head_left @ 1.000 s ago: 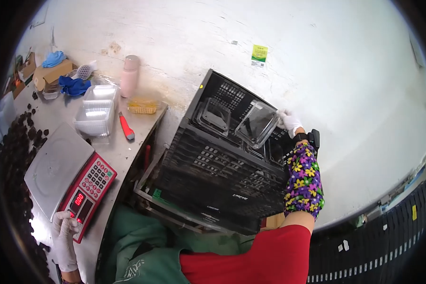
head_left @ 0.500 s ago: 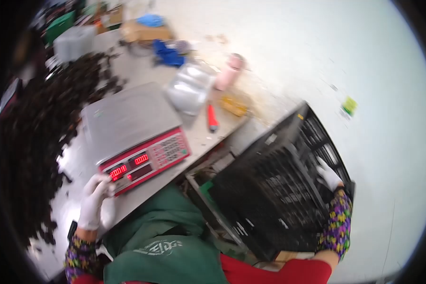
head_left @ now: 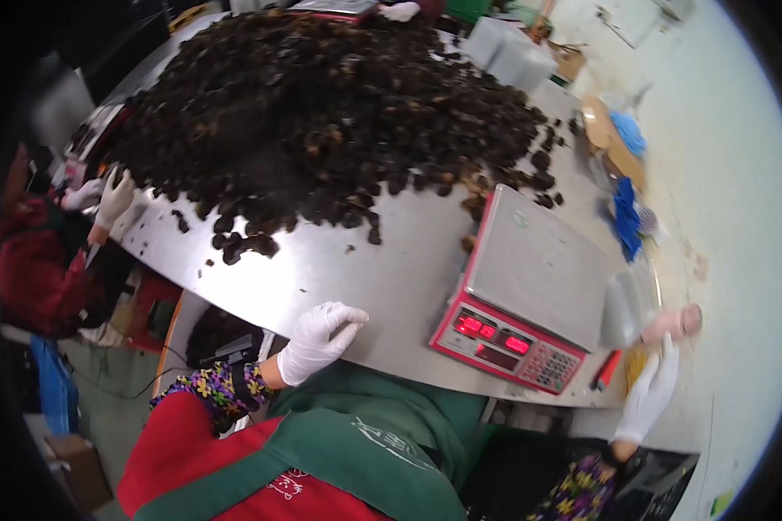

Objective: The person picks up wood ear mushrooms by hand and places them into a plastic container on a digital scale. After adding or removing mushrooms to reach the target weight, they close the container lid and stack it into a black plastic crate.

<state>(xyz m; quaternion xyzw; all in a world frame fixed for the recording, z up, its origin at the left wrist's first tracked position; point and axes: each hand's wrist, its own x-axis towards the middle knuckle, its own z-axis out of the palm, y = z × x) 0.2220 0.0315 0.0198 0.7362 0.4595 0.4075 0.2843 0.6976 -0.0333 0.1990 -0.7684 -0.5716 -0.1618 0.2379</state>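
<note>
My left hand (head_left: 319, 341), in a white glove, is over the front edge of the steel table (head_left: 313, 278), left of the scale (head_left: 534, 260). Its fingers are bent together, and whatever they may hold is too small to make out. My right hand (head_left: 653, 389), also gloved, is beside the yellow item (head_left: 636, 360) and just below the pink bottle (head_left: 676, 323). Its fingers are stretched out and nothing shows in them. The red-framed scale has lit red digits. A red-handled tool (head_left: 608, 370) lies at its right. A large heap of dark pieces (head_left: 321, 113) covers the back of the table.
A co-worker's gloved hands (head_left: 104, 198) are at the left table edge, and another gloved hand (head_left: 400, 11) is at the back. Clear plastic containers (head_left: 511, 54), a cardboard box (head_left: 613, 143) and blue cloth (head_left: 626, 217) stand right. A black crate (head_left: 530, 469) is below.
The view has swung left. My right hand has left the black crate and risen to the table's right end. My left hand has moved away from the scale's front corner.
</note>
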